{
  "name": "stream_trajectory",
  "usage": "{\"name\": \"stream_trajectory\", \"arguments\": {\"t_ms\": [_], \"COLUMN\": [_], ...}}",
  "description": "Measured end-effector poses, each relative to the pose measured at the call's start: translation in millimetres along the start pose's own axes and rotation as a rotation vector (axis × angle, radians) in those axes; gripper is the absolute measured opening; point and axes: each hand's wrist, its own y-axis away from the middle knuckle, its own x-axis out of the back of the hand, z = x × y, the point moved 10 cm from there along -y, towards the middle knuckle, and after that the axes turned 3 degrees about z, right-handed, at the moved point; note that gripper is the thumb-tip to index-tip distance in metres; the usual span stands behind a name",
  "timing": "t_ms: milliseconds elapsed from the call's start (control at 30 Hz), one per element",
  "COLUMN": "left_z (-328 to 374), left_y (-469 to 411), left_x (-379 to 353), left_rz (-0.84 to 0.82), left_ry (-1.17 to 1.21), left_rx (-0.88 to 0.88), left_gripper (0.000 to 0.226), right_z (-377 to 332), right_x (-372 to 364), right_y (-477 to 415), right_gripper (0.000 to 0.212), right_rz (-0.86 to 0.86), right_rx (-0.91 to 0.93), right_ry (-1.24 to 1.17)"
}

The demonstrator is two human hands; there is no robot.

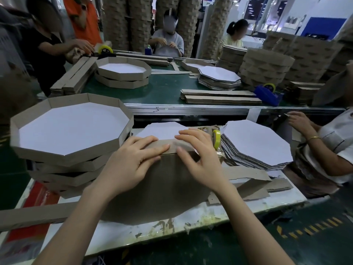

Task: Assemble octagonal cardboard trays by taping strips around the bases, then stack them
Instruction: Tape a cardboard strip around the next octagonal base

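Head view, frame centre: your left hand (pixel 131 159) and right hand (pixel 198 155) press straight fingers (pixel 152 150) flat on the strip (pixel 172 145) along the tilted base's (pixel 166 184) top edge, probably smoothing tape. Next, turn the base and wrap the following side.

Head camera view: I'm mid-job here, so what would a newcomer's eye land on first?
First, the two hands at centre: the left hand and right hand press a brown strip along the upper edge of a tilted cardboard base. Next come the stack of finished trays at near left, its top tray showing a white floor, and the pile of flat white octagons at right, beside a yellow tape roll.
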Motion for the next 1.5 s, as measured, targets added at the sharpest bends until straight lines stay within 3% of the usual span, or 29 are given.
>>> {"name": "stream_trajectory", "arguments": {"t_ms": [100, 267, 367, 600, 767, 867, 967, 1133, 1267, 1500], "left_z": [-0.9, 7.8, 14.5, 15.5, 12.4, 30.2, 34.0, 39.9, 40.2, -3.2], "left_y": [2.2, 1.2, 2.0, 0.9, -6.2, -24.7, -39.8, -23.9, -7.1, 25.3], "left_x": [-0.4, 15.9, 15.3, 9.5, -2.5, -12.0, -26.8, -0.6, 31.6, 13.3], "left_rz": [-0.005, 0.194, 0.265, 0.209, 0.010, -0.018, -0.082, 0.055, 0.284, 0.339], "left_ry": [-0.009, 0.030, -0.101, -0.341, -0.624, -0.517, -0.465, -0.460, -0.273, 0.078], "left_rx": [0.029, 0.103, 0.075, 0.028, 0.112, 0.086, 0.113, 0.043, 0.005, 0.196], "left_gripper": [0.037, 0.040, 0.041, 0.052, 0.100, 0.111, 0.115, 0.090, 0.082, 0.082], "right_z": [17.9, 24.9, 27.5, 28.4, 24.6, 29.5, 55.5, 96.9, 83.2, 47.6], "right_x": [-15.0, -23.3, -24.8, -27.6, -28.7, -27.1, -20.3, -32.2, -16.5, 4.4], "right_y": [-4.7, -2.5, -3.0, -6.4, -6.3, -9.7, -13.4, 13.3, 1.1, -36.0], "right_gripper": [0.031, 0.035, 0.036, 0.035, 0.033, 0.033, 0.026, 0.046, 0.052, 0.040], "right_rz": [-0.105, -0.133, -0.136, -0.134, -0.148, -0.153, -0.165, -0.575, -0.707, -0.777], "right_rx": [-0.151, -0.146, -0.149, -0.148, -0.145, -0.192, -0.371, -0.661, -0.545, -0.345], "right_ry": [-0.101, -0.081, -0.087, -0.092, -0.089, -0.184, -0.397, -0.403, -0.350, -0.258]}}
